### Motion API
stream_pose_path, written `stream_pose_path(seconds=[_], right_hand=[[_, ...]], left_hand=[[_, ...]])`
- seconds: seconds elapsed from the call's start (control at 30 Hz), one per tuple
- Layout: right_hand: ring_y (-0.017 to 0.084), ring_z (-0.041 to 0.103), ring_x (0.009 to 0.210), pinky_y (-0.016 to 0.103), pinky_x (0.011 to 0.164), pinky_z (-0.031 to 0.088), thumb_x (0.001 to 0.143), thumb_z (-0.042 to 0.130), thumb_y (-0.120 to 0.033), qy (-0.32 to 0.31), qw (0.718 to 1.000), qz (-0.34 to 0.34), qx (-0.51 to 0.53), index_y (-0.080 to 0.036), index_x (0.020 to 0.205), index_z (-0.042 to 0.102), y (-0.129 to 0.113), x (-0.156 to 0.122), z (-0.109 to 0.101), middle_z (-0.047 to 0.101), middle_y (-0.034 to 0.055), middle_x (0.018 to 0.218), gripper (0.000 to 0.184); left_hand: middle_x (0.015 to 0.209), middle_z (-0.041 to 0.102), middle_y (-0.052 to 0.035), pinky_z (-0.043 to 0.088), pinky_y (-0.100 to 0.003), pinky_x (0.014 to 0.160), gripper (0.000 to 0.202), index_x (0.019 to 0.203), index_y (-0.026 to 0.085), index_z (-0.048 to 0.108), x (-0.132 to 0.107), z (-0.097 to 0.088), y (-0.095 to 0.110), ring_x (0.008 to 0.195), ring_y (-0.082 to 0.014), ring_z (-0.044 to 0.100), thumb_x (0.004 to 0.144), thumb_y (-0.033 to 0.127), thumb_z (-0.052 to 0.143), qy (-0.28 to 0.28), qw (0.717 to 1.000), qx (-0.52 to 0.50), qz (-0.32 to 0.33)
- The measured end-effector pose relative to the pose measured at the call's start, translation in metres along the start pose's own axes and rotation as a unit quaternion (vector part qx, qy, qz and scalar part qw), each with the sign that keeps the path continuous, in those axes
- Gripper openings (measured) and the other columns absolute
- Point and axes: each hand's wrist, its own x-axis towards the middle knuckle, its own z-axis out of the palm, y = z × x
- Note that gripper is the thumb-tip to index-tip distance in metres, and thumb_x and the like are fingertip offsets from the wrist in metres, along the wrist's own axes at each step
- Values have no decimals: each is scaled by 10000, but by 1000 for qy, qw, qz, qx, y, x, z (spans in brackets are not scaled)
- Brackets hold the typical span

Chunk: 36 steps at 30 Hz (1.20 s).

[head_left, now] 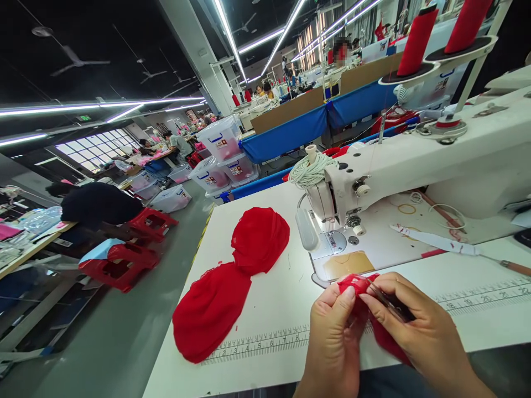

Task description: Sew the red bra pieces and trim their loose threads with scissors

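Note:
My left hand [335, 331] is closed, pinching a gathered edge of red fabric [352, 283] between thumb and fingers. My right hand [427, 331] grips a pair of thread snips [389, 303], dark at the back with metal blades toward the fabric. Their tips meet the red cloth, though the exact contact is partly covered by my fingers. More of the same cloth hangs below and behind my right hand. To the left on the table lie two rounded stacks of red fabric pieces [215, 309], touching where they meet.
A white sewing machine [398, 160] stands just beyond my hands, red thread cones [418, 41] above it. A screwdriver-like tool with a wooden handle [516, 267] lies at right. A printed ruler [269, 344] runs along the tabletop. Plastic bins [219, 138] and red stools [120, 265] stand beyond.

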Motion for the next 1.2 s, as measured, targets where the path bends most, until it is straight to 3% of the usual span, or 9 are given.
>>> stream_pose_path(seconds=[0.13, 0.2, 0.3, 0.43, 0.6, 0.8, 0.97, 1.07, 1.2], right_hand=[[117, 684, 675, 154, 626, 548, 869, 631, -282, 11, 1000, -14, 1, -290, 851, 641, 4, -4, 0, 694, -50, 780, 21], [115, 696, 740, 149, 660, 545, 878, 614, -263, 0, 999, -38, -6, -300, 919, 650, 8, -6, -2, 705, -45, 841, 66], [114, 694, 757, 149, 665, 539, 886, 593, -251, -4, 999, -47, -22, -290, 930, 651, 12, -5, -3, 702, -32, 864, 82], [114, 666, 685, 157, 617, 523, 886, 576, -254, -4, 999, -30, -22, -265, 822, 632, 10, -2, -1, 666, -30, 780, 86], [123, 593, 549, 186, 542, 503, 930, 534, -371, -30, 996, 70, 40, -248, 734, 605, 11, -6, 5, 623, -35, 656, 241], [187, 680, 683, 253, 653, 570, 883, 593, -506, -102, 954, 227, 169, -227, 835, 642, 14, -6, 3, 696, 14, 747, 288], [248, 712, 806, 339, 764, 591, 810, 676, -523, -124, 921, 281, 241, -211, 896, 673, 9, -4, 4, 745, 54, 843, 324], [218, 712, 778, 302, 758, 587, 856, 622, -519, -115, 931, 276, 212, -219, 954, 668, 8, -6, 6, 741, 35, 851, 319], [184, 712, 723, 237, 664, 588, 899, 563, -469, -112, 967, 190, 124, -231, 925, 666, 6, -6, 5, 735, 15, 809, 261]], left_hand=[[977, 750, -93, 527, -252, 791, 447, 1146, 160, 670, 1, -2, -4, 857, -168, 704, 736, 275, 805, 45, 999, -14, -1], [933, 761, -83, 538, -278, 792, 583, 1229, 186, 605, 2, -4, -7, 811, -173, 717, 702, 280, 837, 69, 997, 0, 24], [830, 764, -58, 551, -280, 747, 466, 1117, 191, 644, 2, -8, -11, 761, -181, 719, 712, 324, 833, 75, 993, 56, 68], [909, 770, -91, 566, -288, 741, 289, 885, 155, 747, 4, -12, -11, 824, -214, 719, 752, 409, 779, 49, 984, 141, 93], [991, 768, -122, 549, -339, 856, 334, 963, 141, 764, 8, -14, -9, 938, -254, 700, 720, 366, 804, 44, 969, 212, 118], [921, 778, -108, 539, -327, 868, 298, 896, 136, 771, 8, -14, -7, 897, -232, 708, 657, 294, 855, 51, 980, 163, 105], [927, 779, -102, 536, -283, 851, 321, 903, 143, 771, 7, -16, -8, 865, -191, 713, 623, 255, 883, 29, 995, 72, 62], [922, 778, -107, 530, -261, 848, 304, 874, 135, 770, 6, -14, -9, 862, -183, 713, 622, 259, 886, 32, 997, 39, 55], [883, 777, -100, 535, -261, 832, 259, 844, 136, 771, 5, -11, -10, 836, -186, 718, 635, 249, 876, 38, 998, 3, 40]])
